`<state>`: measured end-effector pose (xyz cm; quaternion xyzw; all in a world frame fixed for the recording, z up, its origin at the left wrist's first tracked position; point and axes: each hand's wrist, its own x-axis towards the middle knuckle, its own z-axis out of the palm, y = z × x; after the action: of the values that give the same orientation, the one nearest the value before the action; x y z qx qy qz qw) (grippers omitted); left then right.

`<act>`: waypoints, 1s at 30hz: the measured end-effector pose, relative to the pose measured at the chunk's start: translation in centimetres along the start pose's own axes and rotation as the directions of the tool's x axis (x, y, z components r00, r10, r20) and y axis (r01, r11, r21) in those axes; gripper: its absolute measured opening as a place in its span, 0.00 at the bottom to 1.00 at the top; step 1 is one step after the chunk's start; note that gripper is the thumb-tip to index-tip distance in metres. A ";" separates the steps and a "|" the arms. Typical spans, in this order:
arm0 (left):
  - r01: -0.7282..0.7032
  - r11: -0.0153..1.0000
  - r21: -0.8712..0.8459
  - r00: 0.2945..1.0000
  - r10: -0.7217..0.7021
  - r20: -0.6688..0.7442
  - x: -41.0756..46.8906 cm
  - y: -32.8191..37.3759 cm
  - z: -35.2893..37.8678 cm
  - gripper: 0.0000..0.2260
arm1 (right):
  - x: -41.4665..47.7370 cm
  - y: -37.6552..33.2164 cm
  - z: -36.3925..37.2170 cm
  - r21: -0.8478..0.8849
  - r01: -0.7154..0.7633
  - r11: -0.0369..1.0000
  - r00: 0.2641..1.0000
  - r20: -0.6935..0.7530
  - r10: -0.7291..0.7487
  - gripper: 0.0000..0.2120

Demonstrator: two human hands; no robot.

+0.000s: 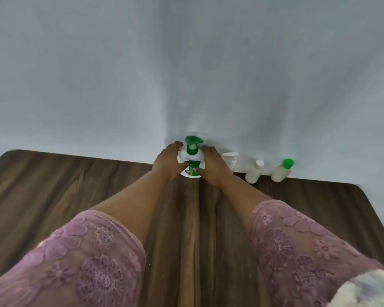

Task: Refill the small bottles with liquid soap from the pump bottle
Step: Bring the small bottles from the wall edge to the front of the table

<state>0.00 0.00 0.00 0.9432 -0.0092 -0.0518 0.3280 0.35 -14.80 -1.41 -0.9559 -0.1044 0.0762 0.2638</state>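
left hand (168,162) and right hand (213,166) curl round pump bottle (191,152) from both sides, probably to lift it | it stands upright at far edge of table (75,187) | white-capped small bottle (253,173) and green-capped small bottle (280,172) near its right, caps on

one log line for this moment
left hand: grips pump bottle | right hand: grips pump bottle | white-cap bottle, green-cap bottle: upright, untouched

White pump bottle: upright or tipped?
Upright: the white plastic pump bottle stands on the brown wooden table, green pump head on top.
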 end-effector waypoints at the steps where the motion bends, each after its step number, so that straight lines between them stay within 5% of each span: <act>1: -0.018 1.000 0.000 1.000 0.018 -0.009 0.5 0.0 0.2 0.23 | 0.6 0.0 0.2 0.048 -0.001 0.999 1.000 -0.007 0.002 0.30; 7: -0.074 0.997 -0.013 0.997 0.074 0.028 2.0 -1.3 0.8 0.14 | 2.7 0.3 0.8 0.138 -0.039 0.990 0.998 0.060 0.031 0.17; 14: -0.076 0.997 0.027 0.979 0.070 0.190 0.0 -1.1 -0.5 0.15 | 0.7 -0.4 -0.1 0.019 -0.003 1.000 0.966 0.257 -0.002 0.23; 30: -0.080 0.983 -0.168 0.967 0.117 0.225 -24.4 -2.7 2.4 0.14 | -23.0 -2.6 4.7 0.093 0.012 0.996 0.942 0.332 -0.042 0.24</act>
<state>-24.55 1.89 -1.29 0.9001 -0.0904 -0.1468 0.4002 -23.21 -15.76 -1.99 -0.9148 -0.1572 0.2379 0.2861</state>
